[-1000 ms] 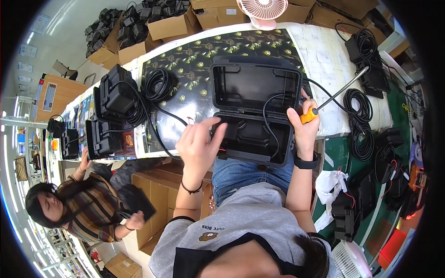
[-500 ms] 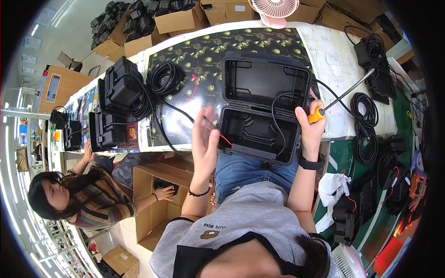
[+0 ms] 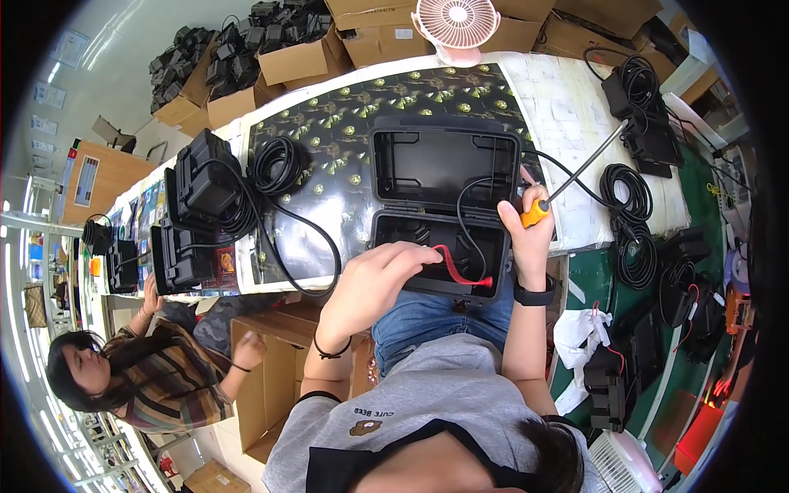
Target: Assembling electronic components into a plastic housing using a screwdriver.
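Observation:
An open black plastic box (image 3: pixel 380 233) lies in front of me, its hinged lid (image 3: pixel 448 164) folded back on the far side. A black cable runs through the box wall, with a loop inside. My left hand (image 3: pixel 374 283) is over the near left part of the box, fingertips pinched on a red wire (image 3: pixel 457 274) that curves across the lower half. Beside the box's right edge, my right hand (image 3: pixel 528 230) grips the yellow handle of a screwdriver (image 3: pixel 583 168), its long metal shaft pointing up and right. That hand's fingers partly hide behind the box edge.
Coiled black cables (image 3: pixel 278 167) and closed black boxes (image 3: pixel 209 174) stand at the left. More coils (image 3: pixel 626 193) lie at the right. A pink fan (image 3: pixel 457 25) is at the far edge. Near left, a co-worker's hand (image 3: pixel 249 351) is above an open carton (image 3: pixel 267 398).
My left hand has moved right and over the box, and the red wire now shows at its fingertips. My right hand still holds the screwdriver. The co-worker's hand has risen from the carton.

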The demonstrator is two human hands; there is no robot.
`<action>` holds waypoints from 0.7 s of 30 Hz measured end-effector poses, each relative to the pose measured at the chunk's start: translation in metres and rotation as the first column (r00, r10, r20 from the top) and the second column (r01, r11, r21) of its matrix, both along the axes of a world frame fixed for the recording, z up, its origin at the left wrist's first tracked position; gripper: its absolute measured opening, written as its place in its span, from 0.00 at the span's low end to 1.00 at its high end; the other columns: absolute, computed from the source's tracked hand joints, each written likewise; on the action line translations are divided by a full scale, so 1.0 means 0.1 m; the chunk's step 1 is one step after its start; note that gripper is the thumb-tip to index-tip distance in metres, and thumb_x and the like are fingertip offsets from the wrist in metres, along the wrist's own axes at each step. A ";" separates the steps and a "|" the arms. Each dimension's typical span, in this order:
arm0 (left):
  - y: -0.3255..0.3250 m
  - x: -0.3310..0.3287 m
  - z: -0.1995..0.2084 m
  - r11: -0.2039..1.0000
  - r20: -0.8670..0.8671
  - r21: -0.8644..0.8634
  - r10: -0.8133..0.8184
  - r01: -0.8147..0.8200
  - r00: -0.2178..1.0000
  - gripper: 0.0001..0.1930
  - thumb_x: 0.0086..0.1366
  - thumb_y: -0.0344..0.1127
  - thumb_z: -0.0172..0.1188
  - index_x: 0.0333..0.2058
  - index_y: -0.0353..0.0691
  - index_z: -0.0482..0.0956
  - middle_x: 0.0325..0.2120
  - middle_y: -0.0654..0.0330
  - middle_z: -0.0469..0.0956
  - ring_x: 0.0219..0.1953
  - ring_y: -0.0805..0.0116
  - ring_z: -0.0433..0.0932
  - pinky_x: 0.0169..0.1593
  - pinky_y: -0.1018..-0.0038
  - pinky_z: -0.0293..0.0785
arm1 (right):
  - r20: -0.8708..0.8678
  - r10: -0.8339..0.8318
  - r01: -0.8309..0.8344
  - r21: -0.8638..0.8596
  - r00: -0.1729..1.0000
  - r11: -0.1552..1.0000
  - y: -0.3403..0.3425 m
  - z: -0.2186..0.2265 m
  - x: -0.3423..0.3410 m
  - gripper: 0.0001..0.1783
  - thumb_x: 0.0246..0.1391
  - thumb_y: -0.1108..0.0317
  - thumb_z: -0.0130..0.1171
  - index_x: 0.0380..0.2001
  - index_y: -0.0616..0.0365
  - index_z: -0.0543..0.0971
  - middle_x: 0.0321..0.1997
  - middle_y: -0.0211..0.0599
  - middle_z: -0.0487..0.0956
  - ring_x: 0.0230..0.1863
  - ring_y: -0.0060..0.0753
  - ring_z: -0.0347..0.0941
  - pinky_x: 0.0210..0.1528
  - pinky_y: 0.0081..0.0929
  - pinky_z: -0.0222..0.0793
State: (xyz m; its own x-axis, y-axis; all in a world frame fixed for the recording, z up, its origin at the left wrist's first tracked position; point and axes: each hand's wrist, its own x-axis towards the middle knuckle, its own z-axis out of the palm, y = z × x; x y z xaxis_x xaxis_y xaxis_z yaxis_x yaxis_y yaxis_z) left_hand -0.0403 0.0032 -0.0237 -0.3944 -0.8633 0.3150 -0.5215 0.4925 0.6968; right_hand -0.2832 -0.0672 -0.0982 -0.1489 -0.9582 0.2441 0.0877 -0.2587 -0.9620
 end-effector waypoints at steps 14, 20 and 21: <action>-0.40 -0.17 -0.08 0.958 0.184 -0.256 -0.084 0.130 0.979 0.12 0.61 0.38 0.63 0.42 0.43 0.84 0.41 0.62 0.82 0.44 0.60 0.80 0.48 0.67 0.75 | -0.024 -0.022 0.023 0.026 0.999 0.999 -0.03 -0.05 -0.03 0.21 0.50 0.76 0.68 0.27 0.50 0.62 0.65 0.46 0.70 0.35 0.12 0.64 0.41 0.15 0.64; -0.08 -0.28 -0.04 0.879 0.313 -0.402 -0.132 0.257 0.941 0.26 0.59 0.50 0.66 0.54 0.46 0.78 0.53 0.65 0.77 0.54 0.67 0.76 0.58 0.64 0.70 | -0.048 -0.049 0.051 0.046 0.998 0.998 -0.07 -0.09 -0.05 0.20 0.50 0.75 0.69 0.26 0.51 0.63 0.63 0.49 0.71 0.38 0.14 0.67 0.40 0.17 0.62; -0.03 -0.33 -0.08 0.881 0.374 -0.367 -0.156 0.300 0.914 0.27 0.60 0.51 0.65 0.55 0.46 0.77 0.55 0.65 0.76 0.55 0.67 0.76 0.59 0.64 0.69 | -0.055 -0.040 0.040 0.007 0.998 0.999 -0.08 -0.12 -0.05 0.20 0.51 0.75 0.69 0.26 0.50 0.63 0.63 0.49 0.71 0.38 0.14 0.67 0.39 0.16 0.62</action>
